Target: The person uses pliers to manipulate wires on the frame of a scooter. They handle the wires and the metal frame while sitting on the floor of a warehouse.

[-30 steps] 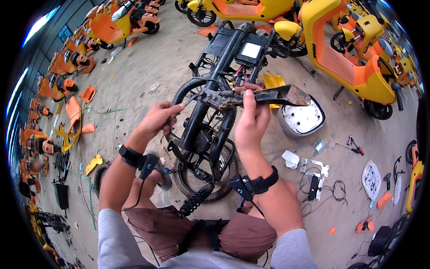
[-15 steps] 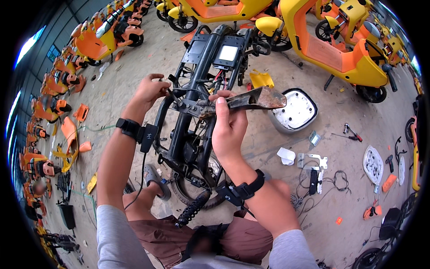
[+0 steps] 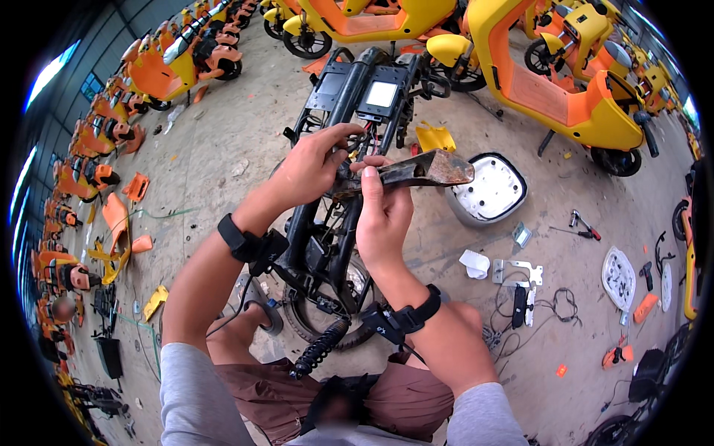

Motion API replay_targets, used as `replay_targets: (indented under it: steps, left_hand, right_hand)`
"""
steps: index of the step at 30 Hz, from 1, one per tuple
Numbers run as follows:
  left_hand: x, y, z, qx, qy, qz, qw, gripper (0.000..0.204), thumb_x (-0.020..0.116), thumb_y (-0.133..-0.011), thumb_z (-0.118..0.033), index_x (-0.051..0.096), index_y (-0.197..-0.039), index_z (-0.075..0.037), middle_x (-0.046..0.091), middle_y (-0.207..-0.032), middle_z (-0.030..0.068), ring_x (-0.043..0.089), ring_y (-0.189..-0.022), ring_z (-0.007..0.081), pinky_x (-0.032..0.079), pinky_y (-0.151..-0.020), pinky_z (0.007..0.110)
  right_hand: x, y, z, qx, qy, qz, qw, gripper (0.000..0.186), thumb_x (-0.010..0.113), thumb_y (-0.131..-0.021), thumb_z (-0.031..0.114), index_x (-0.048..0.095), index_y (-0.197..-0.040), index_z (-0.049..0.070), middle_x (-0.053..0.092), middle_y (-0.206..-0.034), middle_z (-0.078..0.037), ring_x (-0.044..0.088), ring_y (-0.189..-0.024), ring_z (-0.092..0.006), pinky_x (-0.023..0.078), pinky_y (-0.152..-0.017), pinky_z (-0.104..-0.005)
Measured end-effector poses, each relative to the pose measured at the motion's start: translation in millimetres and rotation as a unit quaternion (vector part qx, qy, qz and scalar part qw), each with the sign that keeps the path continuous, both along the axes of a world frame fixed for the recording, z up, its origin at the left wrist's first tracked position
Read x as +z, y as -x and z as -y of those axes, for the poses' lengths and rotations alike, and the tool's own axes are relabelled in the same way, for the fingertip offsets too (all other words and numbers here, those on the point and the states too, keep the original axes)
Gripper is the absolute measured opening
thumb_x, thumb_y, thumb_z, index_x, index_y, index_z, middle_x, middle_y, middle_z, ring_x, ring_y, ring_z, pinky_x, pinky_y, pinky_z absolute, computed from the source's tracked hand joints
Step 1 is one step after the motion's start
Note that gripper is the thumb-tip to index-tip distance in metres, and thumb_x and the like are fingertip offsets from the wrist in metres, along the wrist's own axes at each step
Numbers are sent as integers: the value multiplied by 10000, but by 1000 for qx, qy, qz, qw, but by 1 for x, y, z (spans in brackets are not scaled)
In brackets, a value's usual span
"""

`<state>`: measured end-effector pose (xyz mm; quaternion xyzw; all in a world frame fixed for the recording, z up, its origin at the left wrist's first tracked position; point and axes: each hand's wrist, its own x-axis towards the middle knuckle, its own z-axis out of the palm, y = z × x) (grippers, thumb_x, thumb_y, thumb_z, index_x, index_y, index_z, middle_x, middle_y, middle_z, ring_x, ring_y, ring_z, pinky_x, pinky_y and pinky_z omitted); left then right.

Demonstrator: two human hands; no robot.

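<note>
My right hand (image 3: 383, 219) grips a long, rust-stained black metal bracket (image 3: 439, 167), thumb along it, its wide end pointing right. The bracket lies across the stripped black scooter frame (image 3: 346, 93). My left hand (image 3: 309, 163) is just left of it, fingers curled at what looks like a thin dark tool (image 3: 361, 141); its working end and the bolts beneath are hard to make out. Below my hands a coiled shock absorber (image 3: 320, 348) hangs from the frame above a wheel.
Yellow-orange scooters (image 3: 565, 111) stand in rows behind and at both sides. On the floor lie a white-lined shell (image 3: 487, 189), yellow (image 3: 435, 137) and orange (image 3: 119, 215) panels, hand tools (image 3: 584, 223), metal plates (image 3: 535, 271) and tangled cables (image 3: 565, 305).
My left hand has moved from the frame's left side to over its middle beside my right thumb. My right hand and the bracket sit somewhat left of where they were a second ago.
</note>
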<state>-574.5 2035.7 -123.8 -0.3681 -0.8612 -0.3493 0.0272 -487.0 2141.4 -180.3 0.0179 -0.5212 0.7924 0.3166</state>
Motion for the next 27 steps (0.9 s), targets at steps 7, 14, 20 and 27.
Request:
replay_targets:
  steps: [7, 14, 20, 27]
  left_hand:
    - [-6, -23, 24, -33, 10, -103, 994, 307, 540, -783, 15, 536, -1089, -1, 567, -965, 157, 566, -844, 309, 468, -740, 359]
    - [-6, -29, 28, -29, 7, -112, 993, 301, 600, -750, -27, 552, -1047, -6, 572, -974, 155, 583, -920, 336, 485, -800, 388]
    - [-7, -23, 33, -50, -2, -101, 994, 264, 641, -780, 11, 570, -1033, -8, 578, -937, 113, 584, -796, 274, 482, -700, 336]
    - [-17, -25, 32, -42, -50, -185, 981, 228, 643, -777, 18, 615, -1001, -15, 614, -927, 123, 612, -844, 316, 500, -728, 371]
  right_hand:
    - [-3, 1, 2, 13, 19, 15, 1000, 204, 522, -958, 169, 555, -1065, -1, 619, -958, -52, 561, -849, -105, 451, -769, -256]
    - [-3, 1, 4, 10, 17, -2, 1000, 219, 497, -970, 170, 541, -1105, 3, 595, -996, -32, 483, -837, -48, 393, -760, -203]
    - [0, 0, 2, 4, 2, 6, 1000, 217, 514, -962, 175, 540, -1089, 1, 620, -983, -56, 559, -877, -97, 450, -794, -251]
    - [-2, 0, 3, 18, 26, -2, 1000, 203, 504, -966, 159, 536, -1089, 0, 621, -987, -59, 548, -876, -87, 440, -799, -240]
